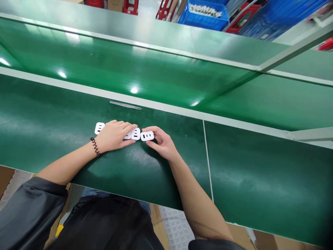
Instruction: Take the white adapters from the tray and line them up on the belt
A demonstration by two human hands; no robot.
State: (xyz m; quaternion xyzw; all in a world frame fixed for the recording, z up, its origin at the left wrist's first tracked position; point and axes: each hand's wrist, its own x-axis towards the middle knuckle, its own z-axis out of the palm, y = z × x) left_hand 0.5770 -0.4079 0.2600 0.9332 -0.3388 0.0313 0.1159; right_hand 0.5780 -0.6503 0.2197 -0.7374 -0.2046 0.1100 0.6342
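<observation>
green bench (pixel 52 139) bears a row of white plates (pixel 99 127); our left hand (pixel 114 136) lies flat, unclenched, on them; our right hand (pixel 163 143) pinches the end plate (pixel 147 135).

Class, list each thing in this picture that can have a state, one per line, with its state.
left hand: open, palm down over the row of socket plates.
right hand: pinching the end socket plate.
end socket plate: flat, slots up, gripped.
row of socket plates: flat, side by side, partly covered.
tweezers: lying flat, untouched.
blue crate: loaded with small parts.
hair tie: worn on left wrist.
</observation>
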